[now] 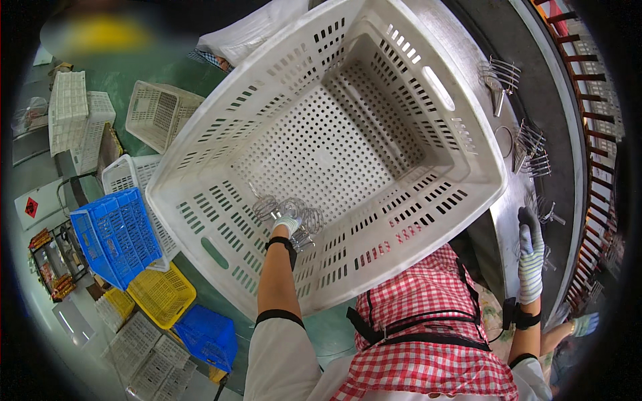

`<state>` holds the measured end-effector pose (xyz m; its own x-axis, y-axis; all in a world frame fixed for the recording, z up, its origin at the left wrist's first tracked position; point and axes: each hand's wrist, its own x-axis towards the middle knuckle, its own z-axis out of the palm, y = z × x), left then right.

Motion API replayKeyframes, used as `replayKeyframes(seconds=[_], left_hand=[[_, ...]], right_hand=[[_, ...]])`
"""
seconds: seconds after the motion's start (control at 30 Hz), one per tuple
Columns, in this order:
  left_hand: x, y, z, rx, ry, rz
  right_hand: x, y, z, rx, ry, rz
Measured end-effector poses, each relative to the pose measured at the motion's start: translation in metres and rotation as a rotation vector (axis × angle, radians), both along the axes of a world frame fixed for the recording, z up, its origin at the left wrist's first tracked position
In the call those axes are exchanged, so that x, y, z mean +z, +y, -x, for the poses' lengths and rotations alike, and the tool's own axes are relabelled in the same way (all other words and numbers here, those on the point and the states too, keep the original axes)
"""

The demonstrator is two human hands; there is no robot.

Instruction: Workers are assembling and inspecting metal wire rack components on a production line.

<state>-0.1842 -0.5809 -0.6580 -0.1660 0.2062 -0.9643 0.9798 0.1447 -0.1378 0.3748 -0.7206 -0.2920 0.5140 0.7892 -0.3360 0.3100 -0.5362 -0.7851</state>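
1. We see our left hand inside the big white crate, closed around a bunch of wire pieces at about 7 o'clock on its floor.
2. Our gloved right hand hangs loose and flat, holding nothing, at 4 o'clock beside the metal table.
3. More wire parts lie at 2 o'clock.

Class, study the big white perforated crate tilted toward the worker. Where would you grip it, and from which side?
Grip the white crate by the slot handle in its right end wall and the matching slot in the left wall. Come from both ends: it is wide, tilted, and these cut-outs sit just under the rim.
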Motion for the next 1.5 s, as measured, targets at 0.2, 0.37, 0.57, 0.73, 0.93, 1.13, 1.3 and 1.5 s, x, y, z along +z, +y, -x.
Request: replayKeyframes(seconds=[0.2,0.37,0.57,0.73,0.93,1.13,1.3,1.5], left_hand=[[0.059,0.033,-0.039,-0.244,0.007,-0.114],[0.125,0.045,-0.035,0.176,-0.404,-0.390],[0.330,0.067,-0.144,0.408,-1.016,-0.282],[0.401,0.041,-0.226,0.402,-1.454,0.164],[0.463,0.001,-0.347,0.045,-1.528,0.310],[0.471,-0.031,-0.417,0.005,-1.759,-0.286],[0.525,-0.076,-0.503,-0.571,-1.789,-0.693],[0.512,-0.086,-0.537,-0.569,-1.789,-0.417]], right_hand=[[0.016,0.013,0.038,-0.025,0.038,0.050],[0.033,0.019,0.068,0.087,0.083,0.048],[0.055,0.034,0.081,0.359,0.086,-0.060],[0.078,0.040,0.078,0.681,-0.462,-0.318],[0.062,-0.033,0.017,0.266,-0.282,-0.597],[0.091,-0.129,-0.038,-0.089,1.131,-0.533],[0.106,-0.161,-0.051,-0.014,1.237,-0.550],[0.089,-0.173,-0.071,-0.006,1.332,-0.580]])
